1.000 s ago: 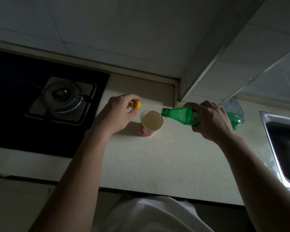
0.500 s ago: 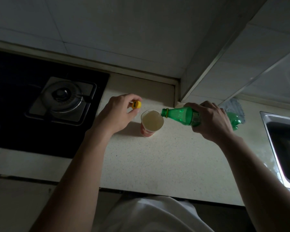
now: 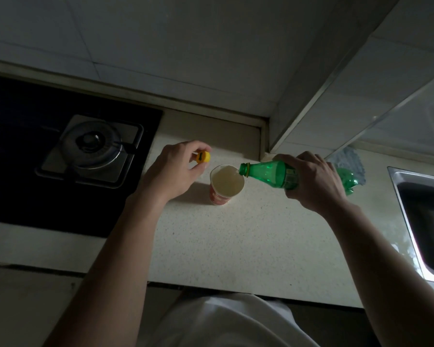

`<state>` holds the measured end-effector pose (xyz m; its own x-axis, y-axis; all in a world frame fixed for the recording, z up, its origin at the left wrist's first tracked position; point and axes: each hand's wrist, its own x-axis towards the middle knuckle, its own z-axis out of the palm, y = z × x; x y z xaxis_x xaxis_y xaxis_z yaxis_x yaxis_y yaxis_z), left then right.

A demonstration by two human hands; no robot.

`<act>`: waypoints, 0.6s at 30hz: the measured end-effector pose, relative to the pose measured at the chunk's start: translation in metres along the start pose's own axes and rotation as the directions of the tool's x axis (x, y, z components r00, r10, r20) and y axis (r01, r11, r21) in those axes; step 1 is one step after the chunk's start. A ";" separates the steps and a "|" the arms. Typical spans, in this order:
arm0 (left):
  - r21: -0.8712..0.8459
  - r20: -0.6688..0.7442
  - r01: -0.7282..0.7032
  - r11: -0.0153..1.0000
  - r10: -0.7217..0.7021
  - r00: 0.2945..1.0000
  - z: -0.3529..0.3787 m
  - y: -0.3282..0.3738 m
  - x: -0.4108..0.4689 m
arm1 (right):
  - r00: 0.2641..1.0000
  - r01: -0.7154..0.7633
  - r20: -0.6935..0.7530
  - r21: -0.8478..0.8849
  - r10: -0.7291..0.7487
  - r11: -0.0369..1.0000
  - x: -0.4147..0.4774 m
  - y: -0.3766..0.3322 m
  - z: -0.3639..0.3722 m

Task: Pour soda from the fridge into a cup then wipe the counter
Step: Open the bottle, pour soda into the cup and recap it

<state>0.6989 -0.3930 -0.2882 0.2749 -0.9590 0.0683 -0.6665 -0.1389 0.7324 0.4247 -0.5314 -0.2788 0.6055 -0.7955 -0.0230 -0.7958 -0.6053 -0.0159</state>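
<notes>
Soda bottle (image 3: 268, 173), green, is tipped near flat in my right hand (image 3: 313, 182), which grips its middle, mouth over the rim of the cup (image 3: 226, 184) on the counter (image 3: 248, 241), so liquid lands inside. Left hand (image 3: 172, 171) pinches the yellow cap (image 3: 202, 157) beside the cup, ready to reseal. Vs 0.5 s ago: pose approx same, cup looks fuller.

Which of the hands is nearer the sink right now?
Right. The right hand, holding the green bottle, is just left of the sink; the left hand, pinching the yellow cap, is beyond the cup.
</notes>
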 end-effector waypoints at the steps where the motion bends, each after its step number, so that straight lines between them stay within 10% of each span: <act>1: 0.000 -0.002 -0.001 1.000 0.001 1.000 0.000 0.000 0.000 | 1.000 -0.002 0.002 0.000 0.002 1.000 0.000 0.000 0.000; 18: 0.019 -0.002 0.006 1.000 -0.006 1.000 0.000 0.000 0.000 | 1.000 -0.001 0.003 0.001 0.001 1.000 0.001 -0.001 0.000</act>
<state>0.6987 -0.3929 -0.2884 0.2801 -0.9578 0.0651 -0.6776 -0.1492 0.7201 0.4266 -0.5318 -0.2784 0.6051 -0.7957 -0.0257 -0.7961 -0.6049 -0.0169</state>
